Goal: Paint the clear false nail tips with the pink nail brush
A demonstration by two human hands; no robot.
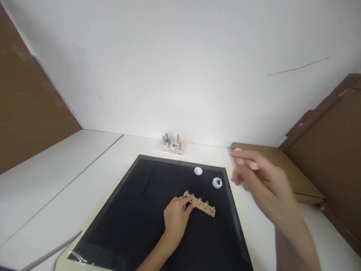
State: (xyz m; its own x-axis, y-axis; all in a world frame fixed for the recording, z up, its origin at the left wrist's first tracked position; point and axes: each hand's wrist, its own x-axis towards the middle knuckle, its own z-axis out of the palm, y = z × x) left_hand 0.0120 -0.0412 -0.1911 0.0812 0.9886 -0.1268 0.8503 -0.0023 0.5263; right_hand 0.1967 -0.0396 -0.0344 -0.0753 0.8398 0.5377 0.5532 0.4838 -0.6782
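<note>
My left hand [177,216] rests on the black mat, its thumb and fingers pinched at the left end of a narrow wooden stand [209,211]. Several clear, greyish nail tips [199,201] stand in a row along this strip. My right hand [262,177] is raised off the mat's right edge, smeared by motion, with its fingers curled together. Something pale peach [253,165] shows between those fingers; the blur hides what it is. Past the stand, a small round white dish [217,183] holds dark bits, and a white lid-like dish [198,171] lies beyond.
At the back, a clear tray [169,151] holds several nail polish bottles [179,146], some with peach caps. The black mat [141,210] covers the middle of the white table [70,199]. A flat cardboard box [282,169] lies at right, and brown cardboard panels [329,150] flank both sides.
</note>
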